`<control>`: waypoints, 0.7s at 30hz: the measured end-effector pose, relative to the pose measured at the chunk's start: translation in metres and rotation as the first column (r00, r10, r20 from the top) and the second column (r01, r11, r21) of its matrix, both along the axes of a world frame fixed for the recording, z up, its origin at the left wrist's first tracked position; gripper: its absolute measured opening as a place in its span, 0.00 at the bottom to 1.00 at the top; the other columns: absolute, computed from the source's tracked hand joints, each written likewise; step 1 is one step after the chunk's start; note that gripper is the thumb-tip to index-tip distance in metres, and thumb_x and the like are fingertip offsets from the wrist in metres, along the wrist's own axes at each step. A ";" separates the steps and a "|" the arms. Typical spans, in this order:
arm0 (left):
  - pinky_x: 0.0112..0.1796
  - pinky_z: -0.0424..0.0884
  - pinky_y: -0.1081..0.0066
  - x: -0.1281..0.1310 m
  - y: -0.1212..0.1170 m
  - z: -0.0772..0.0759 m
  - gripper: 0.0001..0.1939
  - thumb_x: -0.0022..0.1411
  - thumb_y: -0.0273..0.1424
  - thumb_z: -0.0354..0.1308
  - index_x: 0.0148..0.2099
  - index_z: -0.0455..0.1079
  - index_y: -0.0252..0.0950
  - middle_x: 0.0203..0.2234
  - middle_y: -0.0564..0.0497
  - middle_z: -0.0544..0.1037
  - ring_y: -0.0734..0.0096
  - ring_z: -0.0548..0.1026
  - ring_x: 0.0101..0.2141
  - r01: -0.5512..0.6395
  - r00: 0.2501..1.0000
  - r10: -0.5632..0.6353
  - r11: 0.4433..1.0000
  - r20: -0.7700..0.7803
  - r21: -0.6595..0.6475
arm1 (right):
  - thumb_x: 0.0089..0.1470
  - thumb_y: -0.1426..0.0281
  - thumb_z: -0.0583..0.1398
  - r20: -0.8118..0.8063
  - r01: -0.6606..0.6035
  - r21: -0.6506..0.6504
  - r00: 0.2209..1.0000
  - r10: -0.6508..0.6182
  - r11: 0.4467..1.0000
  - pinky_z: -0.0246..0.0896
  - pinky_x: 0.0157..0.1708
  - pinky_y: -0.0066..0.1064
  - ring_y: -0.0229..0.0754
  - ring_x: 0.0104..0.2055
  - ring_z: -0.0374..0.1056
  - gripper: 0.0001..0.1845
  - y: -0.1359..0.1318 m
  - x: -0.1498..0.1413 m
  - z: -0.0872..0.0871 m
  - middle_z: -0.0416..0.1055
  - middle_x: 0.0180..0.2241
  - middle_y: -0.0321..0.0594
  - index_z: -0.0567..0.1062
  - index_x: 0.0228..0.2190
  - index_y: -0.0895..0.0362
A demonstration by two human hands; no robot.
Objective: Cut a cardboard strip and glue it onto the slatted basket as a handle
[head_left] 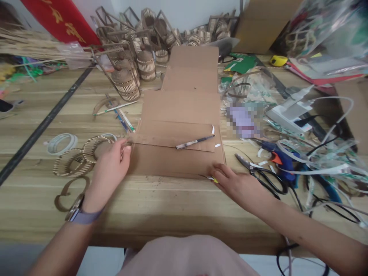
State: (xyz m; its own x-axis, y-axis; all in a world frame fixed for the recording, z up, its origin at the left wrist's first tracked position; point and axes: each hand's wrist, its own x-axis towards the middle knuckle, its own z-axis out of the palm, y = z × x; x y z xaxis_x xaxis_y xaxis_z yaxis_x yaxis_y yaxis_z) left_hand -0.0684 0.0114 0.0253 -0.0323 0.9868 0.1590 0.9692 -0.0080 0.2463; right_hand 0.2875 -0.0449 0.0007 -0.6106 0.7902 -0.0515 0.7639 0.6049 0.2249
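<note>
The light over my bench was soft and even, bright enough, with only faint shadows under my left hand (110,168) and right hand (235,184). The view bowed outward at its edges, the right side smeared and blurry, and one small patch was pixelated.

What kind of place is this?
Probably a small handicraft workshop: woven bamboo cages are piled at the back of a wooden workbench, with scissors and a blue glue gun beside flattened cardboard.

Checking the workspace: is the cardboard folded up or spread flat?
Spread flat: the cardboard lies open on the table, creases showing, a pen resting on it.
</note>
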 end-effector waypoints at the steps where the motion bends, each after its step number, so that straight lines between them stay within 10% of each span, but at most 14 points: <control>1: 0.39 0.73 0.54 -0.002 -0.001 -0.002 0.20 0.68 0.37 0.43 0.53 0.67 0.32 0.37 0.38 0.79 0.48 0.78 0.38 -0.041 0.998 0.038 0.997 -0.046 -0.059 | 0.58 0.79 0.55 -0.008 -0.014 0.018 1.000 0.015 1.000 0.47 0.17 0.28 0.33 0.23 0.70 0.15 0.000 0.003 -0.001 0.74 0.49 0.43 0.73 0.46 0.56; 8: 0.28 0.69 0.64 0.004 0.003 -0.014 0.20 0.68 0.34 0.41 0.48 0.72 0.31 0.27 0.40 0.80 0.53 0.78 0.27 0.016 0.971 -0.040 0.994 -0.234 -0.106 | 0.57 0.81 0.51 -0.008 0.002 0.061 1.000 -0.001 0.998 0.43 0.15 0.29 0.31 0.17 0.64 0.17 -0.004 0.015 -0.008 0.75 0.49 0.42 0.73 0.43 0.56; 21: 0.33 0.71 0.65 0.017 0.004 -0.017 0.15 0.66 0.35 0.44 0.44 0.71 0.38 0.30 0.48 0.81 0.60 0.79 0.31 0.127 0.982 -0.102 0.980 0.161 -0.153 | 0.66 0.63 0.47 -0.029 0.188 0.002 0.982 -0.188 0.982 0.40 0.16 0.30 0.32 0.16 0.62 0.19 -0.004 0.042 -0.009 0.75 0.47 0.45 0.76 0.42 0.55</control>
